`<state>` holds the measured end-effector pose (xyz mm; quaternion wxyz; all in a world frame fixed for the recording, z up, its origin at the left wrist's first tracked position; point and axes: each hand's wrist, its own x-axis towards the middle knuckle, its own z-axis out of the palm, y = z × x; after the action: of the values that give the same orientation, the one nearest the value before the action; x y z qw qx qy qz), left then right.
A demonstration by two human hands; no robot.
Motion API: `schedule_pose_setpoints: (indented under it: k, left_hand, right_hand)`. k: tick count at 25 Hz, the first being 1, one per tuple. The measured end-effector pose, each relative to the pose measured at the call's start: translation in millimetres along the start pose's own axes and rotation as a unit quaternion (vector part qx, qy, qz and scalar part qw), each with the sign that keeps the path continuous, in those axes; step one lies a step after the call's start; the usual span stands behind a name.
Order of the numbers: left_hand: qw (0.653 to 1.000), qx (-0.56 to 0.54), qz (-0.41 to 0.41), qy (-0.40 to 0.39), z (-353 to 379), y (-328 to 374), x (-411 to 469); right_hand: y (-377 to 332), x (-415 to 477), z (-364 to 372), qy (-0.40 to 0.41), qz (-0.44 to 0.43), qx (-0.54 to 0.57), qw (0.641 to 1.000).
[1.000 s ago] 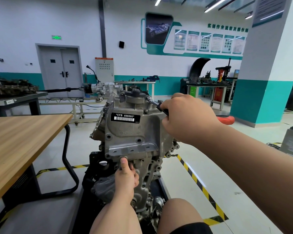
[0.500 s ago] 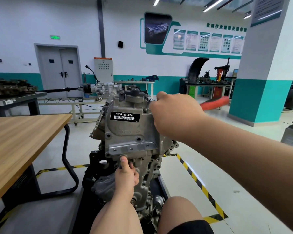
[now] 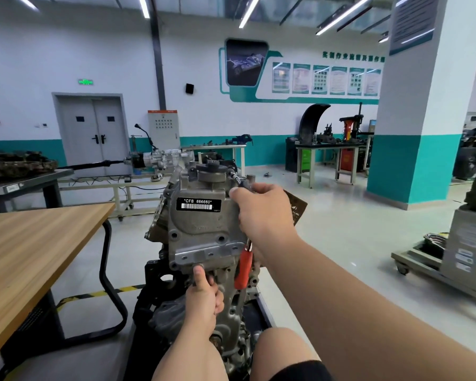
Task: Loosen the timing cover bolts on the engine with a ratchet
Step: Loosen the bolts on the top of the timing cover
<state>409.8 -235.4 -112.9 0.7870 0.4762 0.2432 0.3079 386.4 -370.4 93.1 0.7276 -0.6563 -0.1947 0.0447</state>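
The grey engine [image 3: 204, 229] stands upright on a dark stand in front of me, its timing cover facing me with a black barcode label. My right hand [image 3: 261, 213] grips the ratchet near its head at the cover's upper right corner. The ratchet's metal head and extension [image 3: 235, 177] reach toward a bolt there. Its red handle [image 3: 243, 266] hangs down below my wrist along the cover's right side. My left hand [image 3: 204, 295] grips the engine's lower front, thumb pressed up against the cover's bottom flange.
A wooden table [image 3: 30, 243] with a black tube leg lies close on the left. Yellow-black floor tape [image 3: 99, 294] runs under the stand. A grey wheeled cart [image 3: 456, 259] stands at right, a teal-and-white pillar [image 3: 412, 133] behind it. My knee [image 3: 283, 345] is beside the stand.
The ratchet's red handle has swung from pointing right, past my right hand, down to hanging below my wrist. My right hand shifted left and turned. The left hand kept its place.
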Motion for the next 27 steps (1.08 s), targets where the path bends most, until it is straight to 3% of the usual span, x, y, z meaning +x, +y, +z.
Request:
schedule_pose_setpoints:
  k: [3, 5, 7, 8, 10, 14, 17, 20, 23, 27]
  left_hand:
    - [0.998, 0.053, 0.011, -0.023, -12, 0, 6]
    - [0.997, 0.071, 0.008, -0.031, -16, -1, 9]
    - [0.997, 0.071, 0.006, -0.031, -17, -2, 9]
    - [0.997, 0.070, 0.005, -0.033, -17, -1, 9]
    - [0.997, 0.073, 0.003, -0.040, -17, -1, 7]
    - [0.996, 0.073, 0.005, -0.041, -17, 1, 3]
    - [0.996, 0.075, 0.012, -0.035, -14, 0, 3]
    - [0.997, 0.065, 0.008, -0.031, -13, -1, 5]
    - [0.997, 0.067, 0.005, -0.028, -14, 1, 3]
    - [0.997, 0.077, 0.006, -0.020, -13, 3, 2]
  right_hand:
    - [12, -8, 2, -0.041, -0.086, -0.239, 0.966]
    - [15, -6, -3, -0.026, -0.173, -0.393, 0.903]
    - [23, -7, -9, 0.022, -0.254, -0.469, 0.846]
    - [28, -9, -12, 0.048, -0.279, -0.460, 0.842]
    - [35, -11, -14, 0.097, -0.282, -0.386, 0.873]
    - [36, -5, -17, 0.182, -0.203, -0.338, 0.901]
    - [26, 0, -24, 0.168, -0.145, -0.318, 0.922]
    - [23, -2, -21, 0.125, -0.182, -0.353, 0.909]
    - [14, -4, -17, 0.142, -0.234, -0.384, 0.882]
    - [-1, -1, -18, 0.137, -0.181, -0.402, 0.887]
